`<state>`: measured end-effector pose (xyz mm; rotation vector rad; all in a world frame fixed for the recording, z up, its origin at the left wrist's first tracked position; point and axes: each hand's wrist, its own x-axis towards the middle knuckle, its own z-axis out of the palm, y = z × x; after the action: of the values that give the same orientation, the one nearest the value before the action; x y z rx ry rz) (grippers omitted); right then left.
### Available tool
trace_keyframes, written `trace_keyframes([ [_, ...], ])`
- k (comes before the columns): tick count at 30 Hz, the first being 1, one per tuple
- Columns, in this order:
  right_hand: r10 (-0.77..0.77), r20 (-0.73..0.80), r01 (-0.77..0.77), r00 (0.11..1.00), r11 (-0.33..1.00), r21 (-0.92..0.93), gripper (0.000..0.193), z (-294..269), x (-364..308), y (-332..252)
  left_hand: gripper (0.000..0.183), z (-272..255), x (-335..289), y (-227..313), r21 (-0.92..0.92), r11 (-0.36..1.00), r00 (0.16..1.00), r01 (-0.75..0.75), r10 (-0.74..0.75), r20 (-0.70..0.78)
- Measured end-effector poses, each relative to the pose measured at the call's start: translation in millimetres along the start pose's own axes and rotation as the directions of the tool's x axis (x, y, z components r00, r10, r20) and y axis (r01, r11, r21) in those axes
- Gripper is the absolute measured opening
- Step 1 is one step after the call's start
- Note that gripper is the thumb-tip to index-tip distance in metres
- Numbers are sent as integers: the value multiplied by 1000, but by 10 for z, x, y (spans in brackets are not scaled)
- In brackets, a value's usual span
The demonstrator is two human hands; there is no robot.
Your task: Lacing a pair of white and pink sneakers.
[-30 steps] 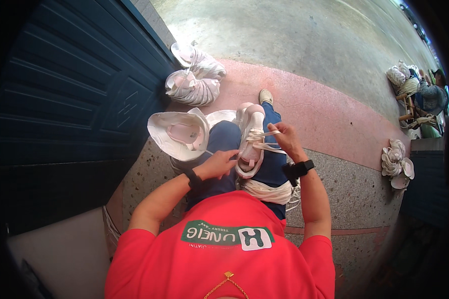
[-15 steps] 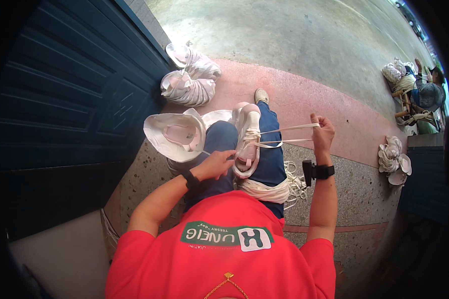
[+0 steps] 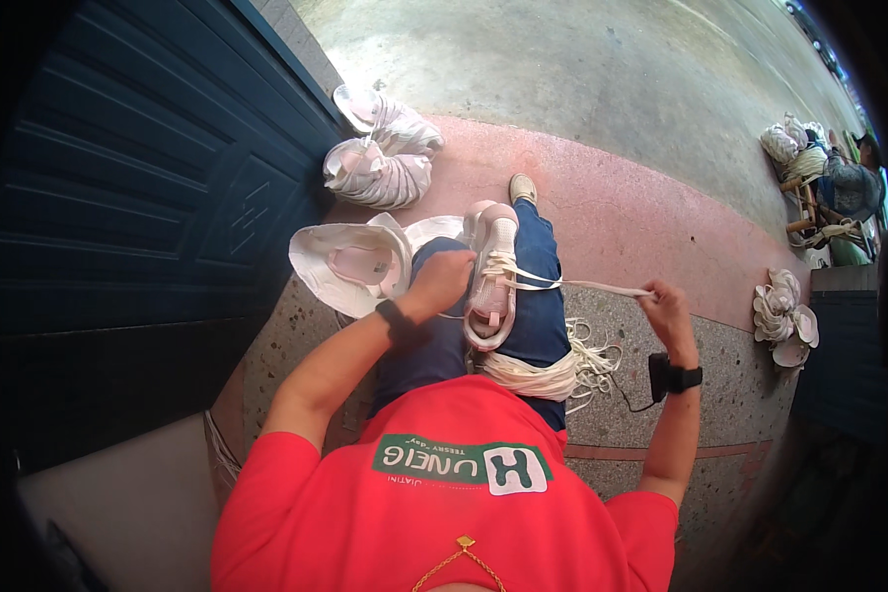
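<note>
Shoe (image 3: 496, 286): pale pink and white, resting lengthwise on blue trousers (image 3: 538, 331), toe pointing away from the red shirt (image 3: 444, 533); second toe (image 3: 478, 222) close against the left side.
Lace (image 3: 592, 286): cream, threaded through the upper and stretched out to the right.
Right hand (image 3: 669, 314): well out from the lap, thumb and fingertips pinching the lace.
Left hand (image 3: 444, 281): curled beside the shoe's left edge; impossible to tell whether gripping anything.
Right thigh: wrapped by a cream lace bundle (image 3: 528, 379), loose ends spilling rightward.
Left thigh: bordered by an open white piece (image 3: 313, 261) with pink inside.
Floor (image 3: 622, 222): pale bundle (image 3: 383, 176) near a dark blue door (image 3: 148, 168); smaller bundle (image 3: 781, 318) far right.
Right edge: another person (image 3: 851, 187), beside more white bundles (image 3: 785, 144).
</note>
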<state>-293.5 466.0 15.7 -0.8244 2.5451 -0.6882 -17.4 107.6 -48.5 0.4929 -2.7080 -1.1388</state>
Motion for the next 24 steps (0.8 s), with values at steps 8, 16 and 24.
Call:
trace_keyframes([
  [8,-406,507,226,760,897,380,29,141,-810,-1144,16,15,423,310,367,927,927,-78,-67,369],
  [16,-306,151,230,940,895,382,30,1038,-231,-1219,19,48,503,264,334,939,958,-79,-20,285],
  [24,-249,49,234,967,950,205,41,1717,37,-1334,23,-123,711,296,201,979,962,-21,-35,272],
])
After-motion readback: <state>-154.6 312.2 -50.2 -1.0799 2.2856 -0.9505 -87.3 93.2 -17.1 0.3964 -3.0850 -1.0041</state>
